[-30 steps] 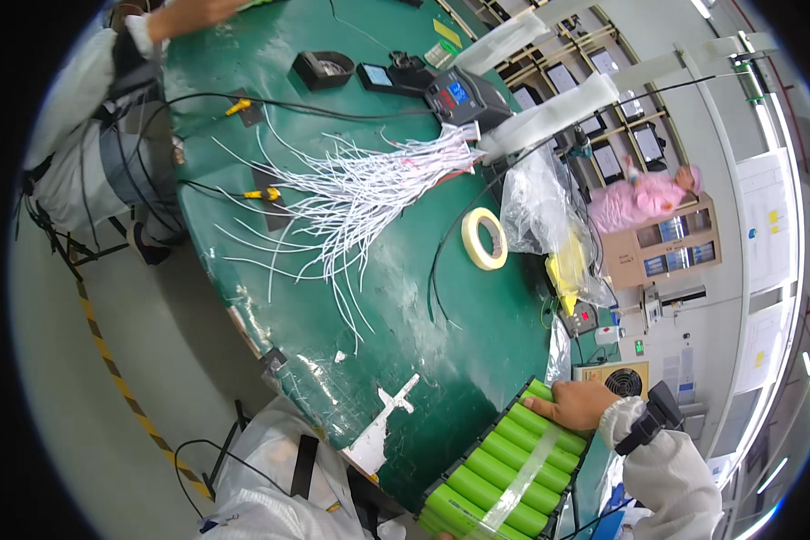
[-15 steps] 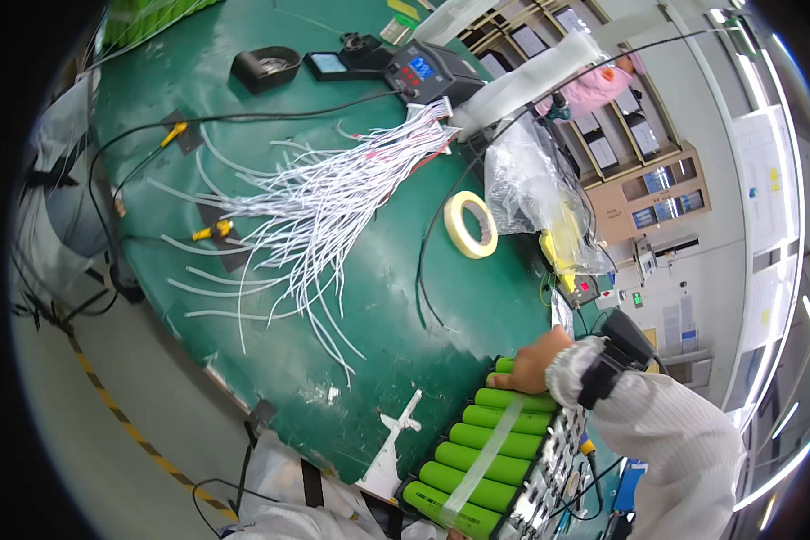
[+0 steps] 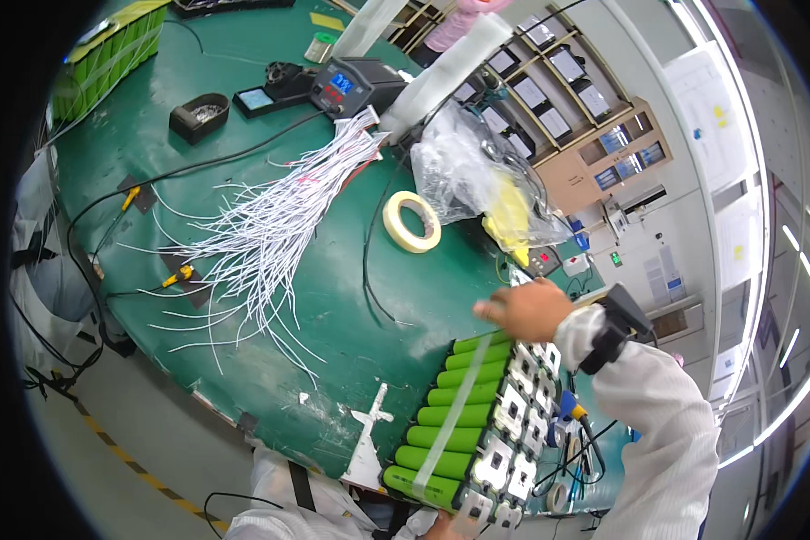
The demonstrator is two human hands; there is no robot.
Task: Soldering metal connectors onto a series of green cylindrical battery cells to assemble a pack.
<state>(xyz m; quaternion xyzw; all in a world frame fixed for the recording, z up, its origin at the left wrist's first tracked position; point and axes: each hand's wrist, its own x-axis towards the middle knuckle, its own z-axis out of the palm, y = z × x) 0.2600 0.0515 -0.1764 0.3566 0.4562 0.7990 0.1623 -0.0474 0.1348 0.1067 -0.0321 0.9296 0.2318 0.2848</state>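
Observation:
A battery pack [image 3: 445,416] of green cylindrical cells in black holders leans up from the table's near edge. Its right face carries pale metal connector strips [image 3: 510,414]. A band of clear tape [image 3: 450,427] runs along the row of cells. At the pack's bottom end my left hand [image 3: 443,527] grips it, mostly cut off by the frame edge. Just above the pack's far end is my right hand [image 3: 533,310], back of the hand up, fingers pointing left. Its fingertips are smeared by motion, so whether they hold the tape's end is unclear.
White wires [image 3: 270,216] fan across the green table [image 3: 333,288]. A masking tape roll [image 3: 412,221], a soldering station [image 3: 355,87] and a black tray [image 3: 199,117] lie beyond. Another green pack [image 3: 112,58] stands far left; cables and tools [image 3: 580,450] lie right of my pack.
My right hand has lifted off the pack's far end and now hovers above it. The pack has turned, showing more of its metal-strip face. The whole view has shifted.

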